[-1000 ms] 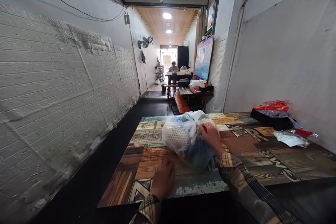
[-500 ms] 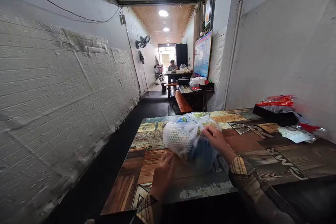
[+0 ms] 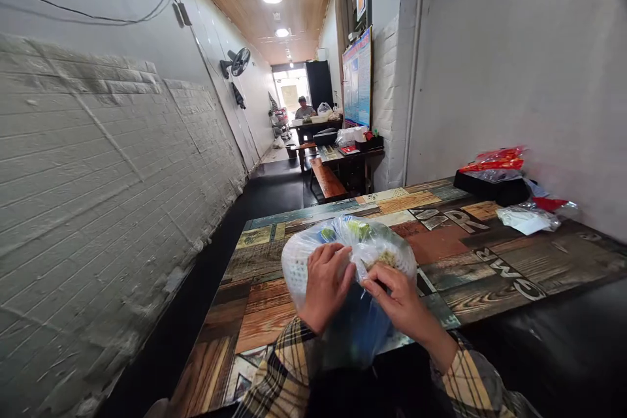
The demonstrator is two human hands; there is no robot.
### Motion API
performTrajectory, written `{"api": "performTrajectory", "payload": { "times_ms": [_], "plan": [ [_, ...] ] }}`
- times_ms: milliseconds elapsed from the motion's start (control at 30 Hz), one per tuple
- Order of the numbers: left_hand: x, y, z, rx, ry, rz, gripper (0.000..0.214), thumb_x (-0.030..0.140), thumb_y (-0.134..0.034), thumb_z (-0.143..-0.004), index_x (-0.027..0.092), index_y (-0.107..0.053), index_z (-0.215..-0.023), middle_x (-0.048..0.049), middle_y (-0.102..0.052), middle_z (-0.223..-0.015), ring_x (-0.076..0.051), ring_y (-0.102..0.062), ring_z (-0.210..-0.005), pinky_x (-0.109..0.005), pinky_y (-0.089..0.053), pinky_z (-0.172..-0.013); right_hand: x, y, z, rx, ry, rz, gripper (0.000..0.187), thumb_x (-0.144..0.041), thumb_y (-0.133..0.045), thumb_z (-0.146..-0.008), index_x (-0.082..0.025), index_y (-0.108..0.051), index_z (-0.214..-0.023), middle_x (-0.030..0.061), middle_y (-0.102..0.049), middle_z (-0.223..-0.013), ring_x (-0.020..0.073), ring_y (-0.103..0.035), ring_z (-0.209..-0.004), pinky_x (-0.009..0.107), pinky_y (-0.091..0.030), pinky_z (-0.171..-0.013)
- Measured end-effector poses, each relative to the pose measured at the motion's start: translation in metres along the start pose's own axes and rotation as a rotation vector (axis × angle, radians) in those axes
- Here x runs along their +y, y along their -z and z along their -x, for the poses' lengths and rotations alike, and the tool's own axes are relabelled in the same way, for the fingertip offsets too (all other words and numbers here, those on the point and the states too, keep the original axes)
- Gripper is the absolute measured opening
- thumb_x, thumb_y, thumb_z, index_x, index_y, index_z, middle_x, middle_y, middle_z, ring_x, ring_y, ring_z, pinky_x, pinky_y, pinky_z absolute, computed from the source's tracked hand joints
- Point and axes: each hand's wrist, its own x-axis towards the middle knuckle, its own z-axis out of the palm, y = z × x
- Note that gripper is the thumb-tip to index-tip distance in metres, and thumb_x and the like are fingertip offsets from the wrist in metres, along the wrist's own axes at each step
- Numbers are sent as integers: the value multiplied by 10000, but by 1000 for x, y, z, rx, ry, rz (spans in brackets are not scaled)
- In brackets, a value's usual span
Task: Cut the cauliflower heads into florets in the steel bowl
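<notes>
A clear plastic bag [image 3: 350,336] stands on the patchwork-patterned table [image 3: 264,313] right in front of me. Through its thin film I make out a white perforated item, something green and yellowish and something blue; their kinds are blurred by the plastic. My left hand [image 3: 327,284] is at the gathered top of the bag, its fingers bent and closed on the plastic. Close beside it, my right hand [image 3: 399,297] pinches the same gathered plastic between thumb and fingers. Both hands partly cover the bag's upper front.
At the table's far right sit a black box [image 3: 492,188] with red packaging and a clear packet [image 3: 529,219]. A white brick-patterned wall [image 3: 98,196] runs along the left. Beyond the table are a wooden bench [image 3: 327,177], another table and a seated person [image 3: 304,108].
My left hand has risen from the tabletop to the bag's gathered top and closed there. The right hand has come lower and nearer, still on the bag. The view has shifted.
</notes>
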Motion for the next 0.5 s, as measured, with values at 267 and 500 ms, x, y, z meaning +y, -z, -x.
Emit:
{"api": "performTrajectory", "payload": {
  "times_ms": [267, 500],
  "plan": [
    [-1, 14, -10, -169, 78, 333, 202, 347, -515, -878, 193, -636, -831, -44, -621, -854, -199, -533, -876, -333, -404, -811, 2, 25, 2, 33, 1, 158, 215, -293, -466, -953, -227, -576, -781, 11, -598, -746, 166, -577, -729, 281, -426, -676],
    [-13, 26, -6, -201, 118, 581, 177, 295, -533, -832, 167, -585, -722, -1, -552, -745, -144, -496, -744, -263, -390, -710, -9, 17, -9, 89, 2, 393, 249, -285, -447, -955, -222, -583, -757, 23, -614, -735, 182, -585, -732, 299, -423, -681]
  ]
}}
